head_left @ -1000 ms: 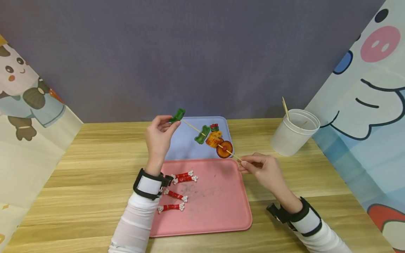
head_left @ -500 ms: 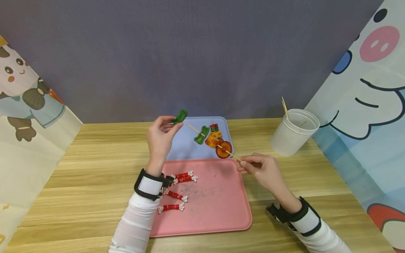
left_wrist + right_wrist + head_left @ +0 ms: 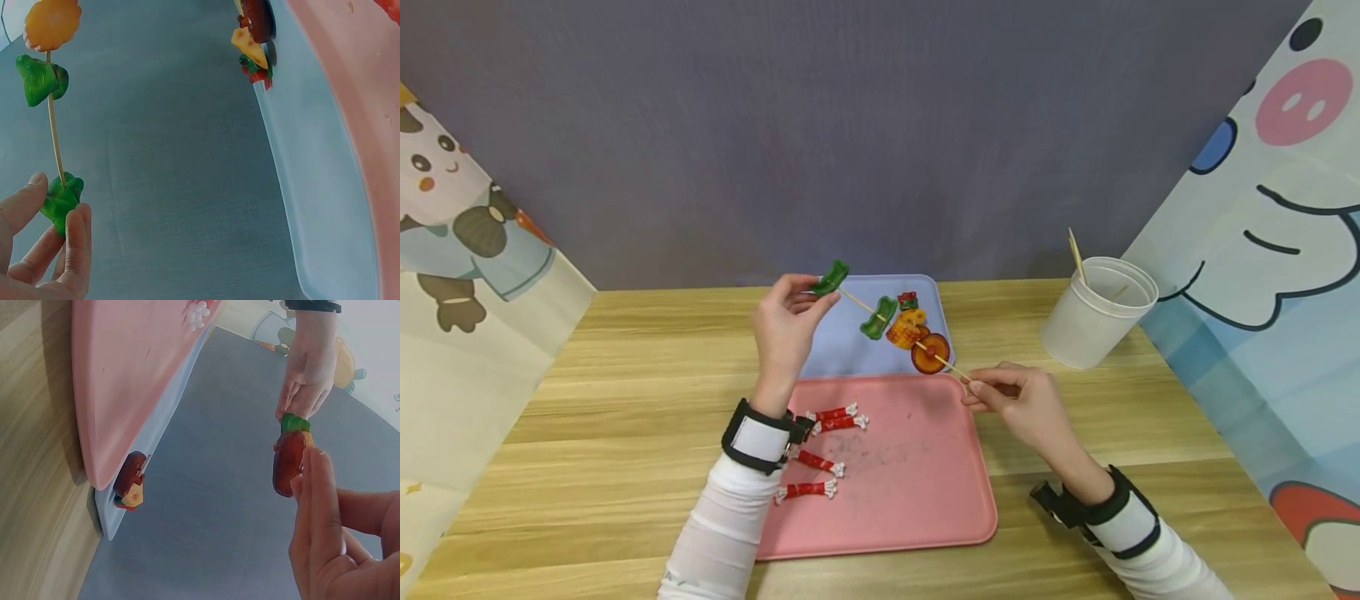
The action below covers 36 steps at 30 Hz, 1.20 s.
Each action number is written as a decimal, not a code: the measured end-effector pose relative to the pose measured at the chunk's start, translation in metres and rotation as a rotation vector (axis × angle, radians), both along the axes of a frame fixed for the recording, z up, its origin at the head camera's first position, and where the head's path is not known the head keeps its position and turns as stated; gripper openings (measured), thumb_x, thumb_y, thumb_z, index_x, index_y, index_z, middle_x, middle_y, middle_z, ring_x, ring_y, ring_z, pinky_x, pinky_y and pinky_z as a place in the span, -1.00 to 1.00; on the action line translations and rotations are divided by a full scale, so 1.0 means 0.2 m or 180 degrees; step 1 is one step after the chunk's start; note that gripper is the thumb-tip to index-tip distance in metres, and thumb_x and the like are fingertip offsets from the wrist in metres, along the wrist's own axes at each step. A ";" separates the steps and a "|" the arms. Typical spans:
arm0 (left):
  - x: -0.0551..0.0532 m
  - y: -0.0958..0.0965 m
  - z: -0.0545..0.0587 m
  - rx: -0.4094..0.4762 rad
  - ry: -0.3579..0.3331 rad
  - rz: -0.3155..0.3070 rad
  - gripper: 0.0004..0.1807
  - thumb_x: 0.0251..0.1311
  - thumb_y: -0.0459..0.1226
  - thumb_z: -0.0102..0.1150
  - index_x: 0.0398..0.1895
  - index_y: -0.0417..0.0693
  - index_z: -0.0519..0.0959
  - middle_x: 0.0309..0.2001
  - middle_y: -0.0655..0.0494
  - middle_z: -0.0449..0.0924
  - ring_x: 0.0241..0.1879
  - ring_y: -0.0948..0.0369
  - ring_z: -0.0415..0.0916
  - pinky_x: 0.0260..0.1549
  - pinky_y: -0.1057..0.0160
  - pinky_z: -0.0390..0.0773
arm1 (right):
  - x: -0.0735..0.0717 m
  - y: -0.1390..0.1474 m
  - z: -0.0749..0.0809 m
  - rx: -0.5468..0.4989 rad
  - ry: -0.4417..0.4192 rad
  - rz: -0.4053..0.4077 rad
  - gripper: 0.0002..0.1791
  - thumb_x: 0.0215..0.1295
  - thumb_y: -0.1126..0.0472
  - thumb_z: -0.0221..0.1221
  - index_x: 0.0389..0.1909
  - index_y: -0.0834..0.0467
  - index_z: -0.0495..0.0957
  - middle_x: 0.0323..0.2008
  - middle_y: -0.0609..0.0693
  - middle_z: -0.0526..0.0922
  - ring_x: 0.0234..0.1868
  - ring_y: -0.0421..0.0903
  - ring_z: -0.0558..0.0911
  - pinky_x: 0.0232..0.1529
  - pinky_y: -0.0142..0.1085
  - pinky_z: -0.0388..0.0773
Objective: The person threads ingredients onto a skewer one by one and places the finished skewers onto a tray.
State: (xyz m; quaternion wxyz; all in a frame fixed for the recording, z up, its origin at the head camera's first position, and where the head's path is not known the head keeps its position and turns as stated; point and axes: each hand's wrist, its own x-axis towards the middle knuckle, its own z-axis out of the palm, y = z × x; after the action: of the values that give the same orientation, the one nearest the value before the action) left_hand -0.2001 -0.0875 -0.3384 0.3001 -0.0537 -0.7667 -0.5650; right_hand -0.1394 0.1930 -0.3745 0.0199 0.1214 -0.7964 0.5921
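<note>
In the head view my left hand [image 3: 786,321] pinches a green pepper-like piece [image 3: 832,278] at the far end of a bamboo skewer [image 3: 858,302]. The stick's tip enters this piece in the left wrist view. A second green piece [image 3: 877,317], a yellow-orange corn piece [image 3: 902,333] and a round brown-rimmed orange slice [image 3: 930,353] are threaded farther down. My right hand [image 3: 1018,400] pinches the skewer's near end between thumb and fingers. The held skewer slants above the blue tray [image 3: 827,358].
Another loaded skewer, with a brown piece [image 3: 130,472], lies on the blue tray. A pink tray [image 3: 910,500] in front holds several red bone-shaped pieces [image 3: 806,491]. At the right stands a white bucket [image 3: 1090,317] with bamboo sticks [image 3: 1077,256]. Printed panels flank the wooden table [image 3: 625,417].
My left hand has shifted slightly right, and its green piece has moved closer to the second green piece on the skewer. The right hand has barely moved.
</note>
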 end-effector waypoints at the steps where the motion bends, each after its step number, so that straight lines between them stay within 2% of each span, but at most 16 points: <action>1: 0.01 0.01 0.02 -0.0006 0.0012 0.0001 -0.68 -0.08 -0.39 0.34 -0.25 -0.42 0.56 -0.28 -0.31 0.62 -0.35 -0.01 0.59 -0.28 0.02 0.62 | 0.00 0.00 0.00 0.0003 -0.0004 -0.0007 -0.78 0.14 0.41 0.17 -0.23 0.49 0.58 -0.42 0.36 0.57 -0.44 -0.03 0.68 -0.41 -0.19 0.64; 12: 0.01 0.02 0.02 -0.0038 0.0168 -0.0027 -0.70 -0.10 -0.41 0.35 -0.27 -0.43 0.56 -0.30 -0.32 0.62 -0.38 -0.02 0.59 -0.30 0.00 0.62 | 0.00 0.00 0.01 0.0006 0.0012 -0.0011 -0.79 0.14 0.42 0.17 -0.24 0.50 0.58 -0.41 0.36 0.57 -0.45 -0.04 0.68 -0.42 -0.20 0.64; 21: 0.01 0.03 0.01 -0.0111 0.0253 0.0025 -0.71 -0.12 -0.41 0.36 -0.30 -0.44 0.58 -0.34 -0.31 0.61 -0.42 -0.03 0.59 -0.34 0.00 0.62 | 0.01 0.00 0.01 -0.0058 -0.0031 0.0019 -0.78 0.14 0.42 0.16 -0.23 0.50 0.58 -0.42 0.38 0.55 -0.43 -0.01 0.68 -0.42 -0.24 0.64; 24: -0.01 0.02 -0.01 -0.0103 0.0252 0.0022 -0.71 -0.12 -0.40 0.36 -0.30 -0.43 0.59 -0.33 -0.31 0.61 -0.43 -0.03 0.60 -0.35 -0.01 0.63 | 0.00 0.00 0.01 -0.0044 -0.0028 0.0009 -0.79 0.14 0.43 0.16 -0.23 0.49 0.59 -0.43 0.37 0.54 -0.43 -0.02 0.68 -0.41 -0.23 0.64; 30: -0.08 -0.01 -0.12 -0.0117 0.0269 0.0029 -0.68 -0.13 -0.28 0.40 -0.29 -0.29 0.63 -0.32 -0.19 0.65 -0.44 0.07 0.60 -0.37 0.05 0.64 | 0.00 0.01 0.00 0.0035 0.0047 -0.0015 -0.80 0.13 0.47 0.15 -0.24 0.48 0.60 -0.46 0.35 0.52 -0.44 -0.02 0.68 -0.44 -0.30 0.63; 36: -0.09 -0.02 -0.14 -0.0177 0.0233 0.0046 -0.66 -0.12 -0.18 0.39 -0.30 -0.22 0.65 -0.34 -0.09 0.67 -0.46 0.21 0.60 -0.41 0.13 0.65 | -0.01 0.01 0.00 0.0069 0.0088 -0.0014 -0.81 0.13 0.46 0.15 -0.24 0.47 0.60 -0.45 0.34 0.53 -0.45 -0.03 0.68 -0.45 -0.30 0.63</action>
State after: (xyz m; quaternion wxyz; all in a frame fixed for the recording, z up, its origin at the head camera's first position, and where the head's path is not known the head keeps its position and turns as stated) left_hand -0.2178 -0.0905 -0.3657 0.3305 -0.0771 -0.7709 -0.5390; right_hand -0.1404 0.1949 -0.3742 0.0309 0.1279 -0.8027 0.5816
